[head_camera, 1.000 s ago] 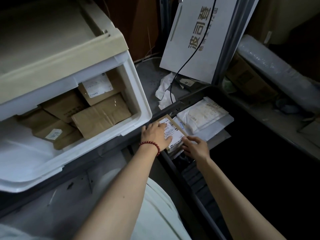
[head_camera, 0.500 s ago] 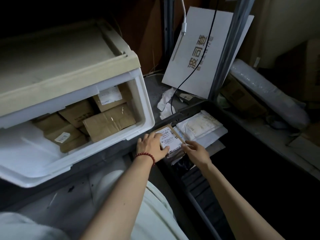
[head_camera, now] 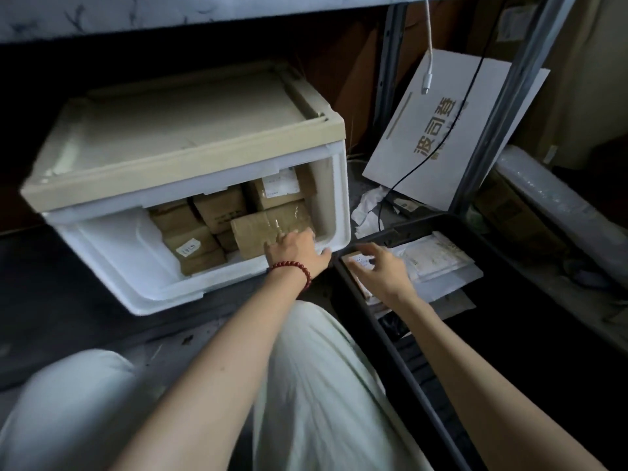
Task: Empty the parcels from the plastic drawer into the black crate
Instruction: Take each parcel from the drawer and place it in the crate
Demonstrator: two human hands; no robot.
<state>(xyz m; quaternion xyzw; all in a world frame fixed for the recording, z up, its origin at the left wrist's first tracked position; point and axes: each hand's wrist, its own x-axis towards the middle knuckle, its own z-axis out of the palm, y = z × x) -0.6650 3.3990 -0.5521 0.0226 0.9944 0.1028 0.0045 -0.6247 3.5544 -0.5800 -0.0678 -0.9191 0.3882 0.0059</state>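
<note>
The white plastic drawer (head_camera: 204,294) stands pulled open under its beige cabinet top and holds several brown cardboard parcels. My left hand (head_camera: 295,249), with a red bead bracelet on the wrist, reaches over the drawer's front rim. Its fingers rest on a taped brown parcel (head_camera: 272,222) and its thumb lies by the rim. The black crate (head_camera: 384,338) sits to the right. In it lie a small labelled parcel (head_camera: 356,260) and white mailers (head_camera: 438,260). My right hand (head_camera: 380,273) hovers just above the labelled parcel with fingers spread and holds nothing.
A white board with printed characters (head_camera: 441,137) leans behind the crate beside a metal post (head_camera: 503,96). A white cable (head_camera: 429,62) and a black one hang in front of the board. Crumpled paper (head_camera: 368,205) lies between drawer and crate. A bubble-wrap roll (head_camera: 560,205) lies at right.
Both hands let go of the labelled parcel, which stays in the crate. My left hand moved left into the drawer onto the taped parcel, and my right hand lifted off.
</note>
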